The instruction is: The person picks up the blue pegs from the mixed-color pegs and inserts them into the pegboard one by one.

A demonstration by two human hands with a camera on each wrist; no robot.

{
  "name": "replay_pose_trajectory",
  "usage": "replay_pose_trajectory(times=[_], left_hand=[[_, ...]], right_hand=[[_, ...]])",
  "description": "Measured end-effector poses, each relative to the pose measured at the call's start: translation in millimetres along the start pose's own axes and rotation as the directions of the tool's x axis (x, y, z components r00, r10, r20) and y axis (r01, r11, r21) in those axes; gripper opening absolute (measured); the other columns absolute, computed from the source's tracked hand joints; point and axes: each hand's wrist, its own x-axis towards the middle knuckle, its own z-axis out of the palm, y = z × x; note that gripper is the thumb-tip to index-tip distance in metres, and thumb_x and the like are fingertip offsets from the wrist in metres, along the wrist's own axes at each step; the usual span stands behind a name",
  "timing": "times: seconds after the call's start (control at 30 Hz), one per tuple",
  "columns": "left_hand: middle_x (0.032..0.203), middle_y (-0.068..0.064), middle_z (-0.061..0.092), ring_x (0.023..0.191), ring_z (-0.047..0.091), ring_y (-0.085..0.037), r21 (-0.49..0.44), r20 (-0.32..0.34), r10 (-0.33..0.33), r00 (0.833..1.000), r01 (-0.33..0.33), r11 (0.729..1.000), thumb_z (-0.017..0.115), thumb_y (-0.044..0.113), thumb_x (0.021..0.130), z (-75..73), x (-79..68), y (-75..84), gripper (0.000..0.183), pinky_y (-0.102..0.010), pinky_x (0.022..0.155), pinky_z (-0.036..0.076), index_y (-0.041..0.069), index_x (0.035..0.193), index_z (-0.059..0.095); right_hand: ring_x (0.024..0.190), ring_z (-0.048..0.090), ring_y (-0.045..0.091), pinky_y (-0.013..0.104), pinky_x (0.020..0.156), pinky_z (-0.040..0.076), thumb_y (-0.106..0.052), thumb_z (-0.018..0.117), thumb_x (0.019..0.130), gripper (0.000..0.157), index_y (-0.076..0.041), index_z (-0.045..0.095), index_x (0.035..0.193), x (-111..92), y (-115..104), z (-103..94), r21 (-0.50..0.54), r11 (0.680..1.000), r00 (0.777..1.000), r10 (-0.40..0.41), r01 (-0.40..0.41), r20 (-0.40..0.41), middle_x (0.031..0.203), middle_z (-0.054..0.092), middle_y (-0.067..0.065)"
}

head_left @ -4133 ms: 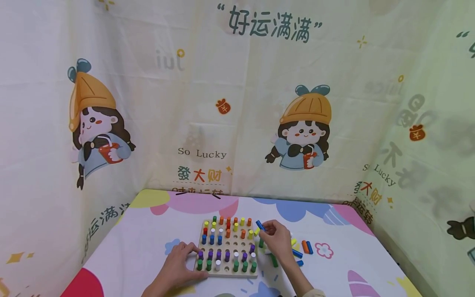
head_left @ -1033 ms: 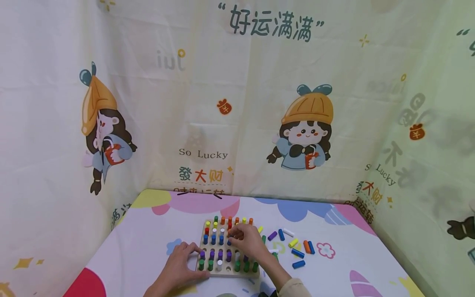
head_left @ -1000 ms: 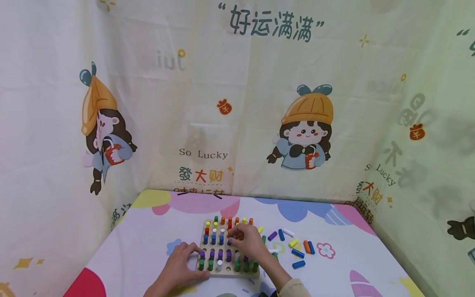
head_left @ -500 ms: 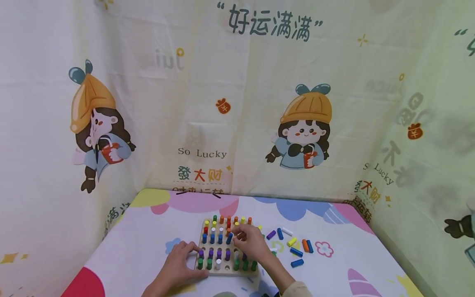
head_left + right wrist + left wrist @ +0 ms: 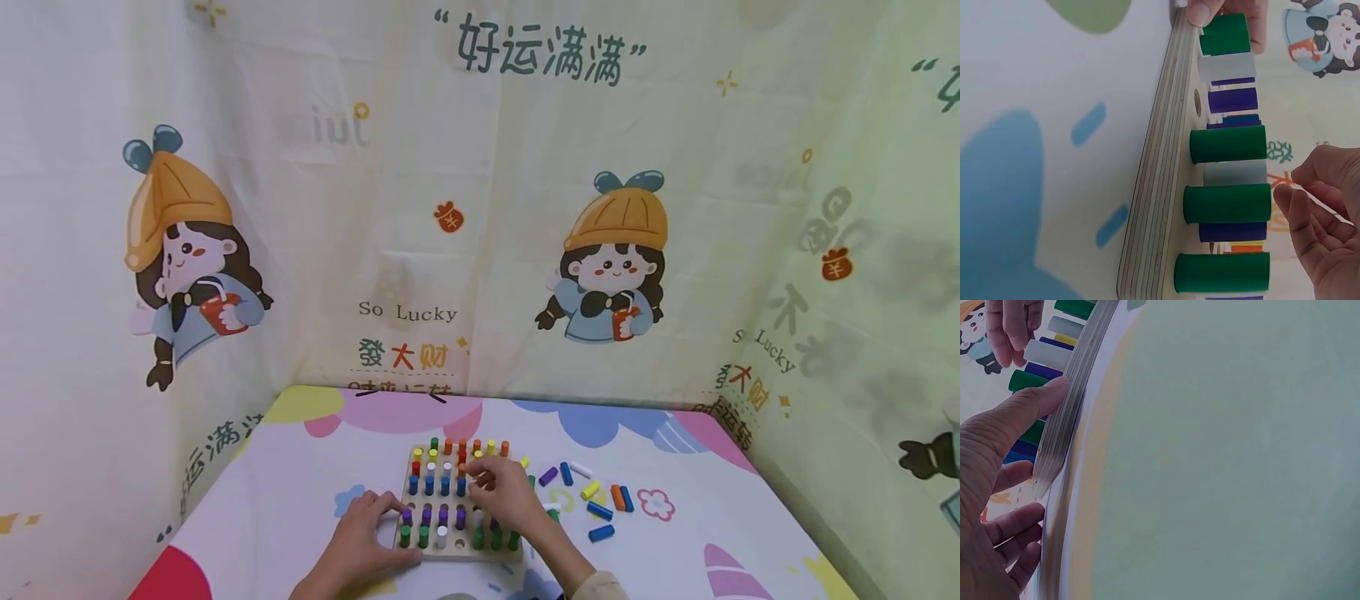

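Note:
A wooden pegboard [image 5: 457,552] with rows of coloured pegs lies on the table. At its near left corner my left hand [image 5: 356,537] grips it, thumb on the near edge and index finger at the left side; the left wrist view shows the thumb [image 5: 1044,399] against the layered wood edge. My right hand [image 5: 506,490] is over the board's right half. Its fingertips are beside an upright blue peg [image 5: 461,486], the fourth in a blue row. In the right wrist view, thumb and fingers of the right hand [image 5: 1325,212] are bent with nothing between them.
Right of the board lie loose pegs: blue [image 5: 600,533], orange [image 5: 618,497], purple [image 5: 548,476], yellow [image 5: 591,490] and white [image 5: 581,469] among them. A printed cloth curtain [image 5: 495,250] rises behind and beside the table [image 5: 660,558].
My right hand carried a blue peg from the board's right side to the blue row. Half a second ago that peg leaned; now it stands upright, the fingers off it. The left hand stayed.

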Motion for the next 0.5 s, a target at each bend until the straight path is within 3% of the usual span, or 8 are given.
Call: replay_pose_trajectory(times=[0.4,0.5], left_hand=[[0.113,-0.004,0.056,0.107,0.048,-0.031,-0.003,-0.004,-0.006,1.0,0.006,1.0,0.093,0.058,0.06,-1.0,-0.2,1.0,0.062,-0.065,0.096,0.047,0.027,0.107,0.066],[0.113,-0.005,0.057,0.108,0.049,-0.031,0.0,-0.005,-0.007,1.0,0.007,1.0,0.093,0.058,0.06,-1.2,-0.4,1.0,0.062,-0.066,0.097,0.047,0.028,0.107,0.066]], right_hand=[[0.082,0.067,0.008,0.021,0.069,0.055,-0.005,0.071,0.091,0.017,-0.003,0.072,0.108,-29,-3,-18.4,0.022,0.999,0.999,-0.046,0.047,-0.028,0.105,0.074,0.01],[0.082,0.066,0.008,0.021,0.069,0.055,-0.005,0.071,0.092,0.019,-0.003,0.072,0.11,-36,-1,-23.5,0.027,0.999,0.999,-0.026,0.026,-0.02,0.106,0.073,0.009]])
